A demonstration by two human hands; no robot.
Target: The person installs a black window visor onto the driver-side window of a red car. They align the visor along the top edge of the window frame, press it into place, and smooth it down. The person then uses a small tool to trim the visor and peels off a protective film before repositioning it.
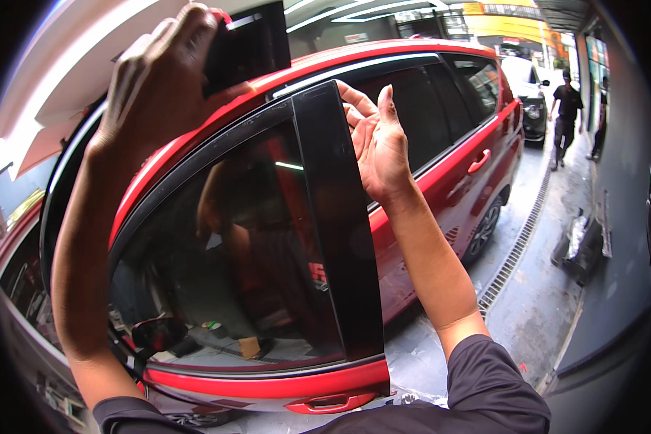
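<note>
Raised at the upper left, my left hand holds a flat, dark rectangular piece with a bit of red at its upper edge; I cannot tell what it is. The open front door of a red car stands before me, with a dark window and a black pillar trim panel. My right hand is at the rear edge of that panel near its top. Its thumb points up, apart from the fingers, and some fingertips are hidden behind the panel.
Behind the door is the red car's body. A floor drain grate runs along its far side. Black items lie by the grey wall at the right. A person in dark clothes is near a white vehicle. Another car is at left.
</note>
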